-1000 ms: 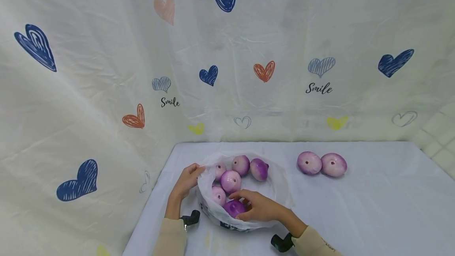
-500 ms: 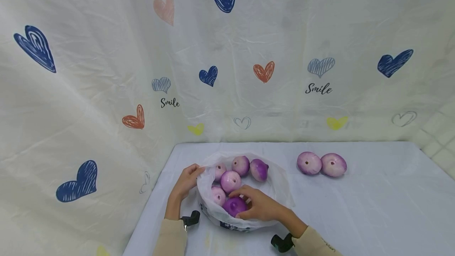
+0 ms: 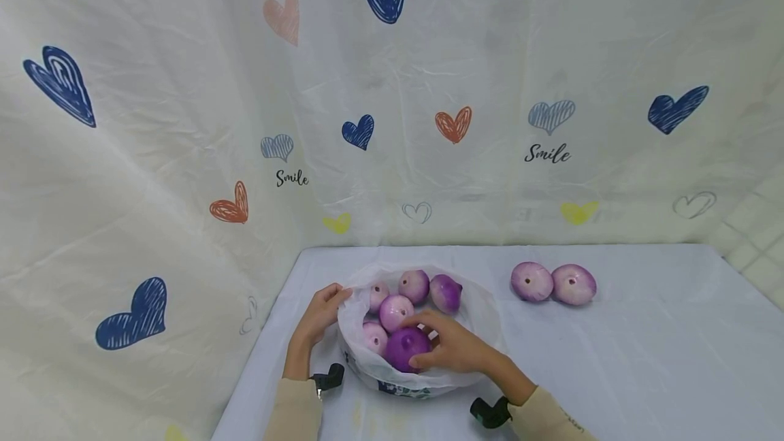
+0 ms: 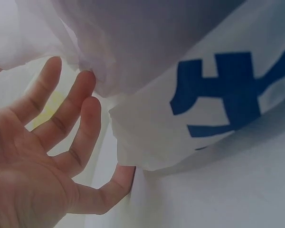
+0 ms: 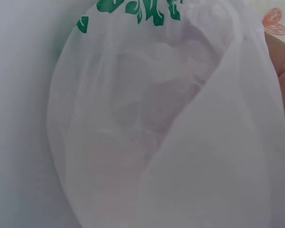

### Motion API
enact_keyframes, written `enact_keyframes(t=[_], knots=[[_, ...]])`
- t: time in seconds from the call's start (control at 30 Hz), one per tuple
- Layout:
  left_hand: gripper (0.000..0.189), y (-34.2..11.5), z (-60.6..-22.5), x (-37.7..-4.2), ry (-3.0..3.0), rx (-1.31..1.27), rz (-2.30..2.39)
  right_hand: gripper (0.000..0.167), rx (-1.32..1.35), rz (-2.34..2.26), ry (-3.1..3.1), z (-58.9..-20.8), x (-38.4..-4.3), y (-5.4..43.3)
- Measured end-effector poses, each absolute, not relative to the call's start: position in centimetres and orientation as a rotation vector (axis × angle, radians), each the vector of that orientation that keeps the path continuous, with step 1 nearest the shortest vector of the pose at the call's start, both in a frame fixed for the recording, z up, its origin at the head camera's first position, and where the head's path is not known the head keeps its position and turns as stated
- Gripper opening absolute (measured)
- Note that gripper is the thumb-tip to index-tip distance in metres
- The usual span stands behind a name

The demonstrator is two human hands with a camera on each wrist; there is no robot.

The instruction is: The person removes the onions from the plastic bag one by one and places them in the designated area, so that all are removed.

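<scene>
A white plastic bag (image 3: 486, 322) stands with its mouth spread wide in the head view. Several purple onions (image 3: 414, 286) lie inside it. My left hand (image 3: 321, 312) holds the bag's left rim; in the left wrist view, that hand's fingertips (image 4: 89, 78) touch the thin plastic. Inside the near part of the bag, my right hand (image 3: 456, 346) grips a darker purple onion (image 3: 405, 348) between thumb and fingers. The right wrist view is mostly filled by the bag's side (image 5: 204, 166), which hides the onion and most of that hand.
Two onions (image 3: 532, 282) sit side by side on the white-covered table (image 3: 643, 339), to the right of the bag. Behind the table hangs a pale curtain (image 3: 490, 53) printed with hearts, which also runs along the left side.
My right hand has lifted the dark onion slightly, and more of it shows. My left hand stays at the bag's rim.
</scene>
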State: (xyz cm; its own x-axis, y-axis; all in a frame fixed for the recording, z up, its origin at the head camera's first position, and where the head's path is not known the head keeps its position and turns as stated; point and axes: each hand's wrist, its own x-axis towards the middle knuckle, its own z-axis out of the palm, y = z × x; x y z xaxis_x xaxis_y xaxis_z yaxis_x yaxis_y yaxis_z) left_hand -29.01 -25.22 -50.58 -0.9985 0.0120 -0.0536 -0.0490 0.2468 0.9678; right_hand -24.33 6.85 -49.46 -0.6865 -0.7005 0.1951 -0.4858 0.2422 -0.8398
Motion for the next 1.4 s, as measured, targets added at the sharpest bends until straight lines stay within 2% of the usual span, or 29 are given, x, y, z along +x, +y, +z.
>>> enact_keyframes(t=[0.73,1.4], knots=[[0.028,-25.2,-50.5,-28.8,2.429,-0.058,1.908,0.061,-1.041,-1.459,2.371,-47.6,-24.8,8.4],[0.030,-25.1,-50.6,-29.1,2.416,-0.031,1.923,0.060,-1.041,-1.587,2.449,-46.0,-26.0,11.8]])
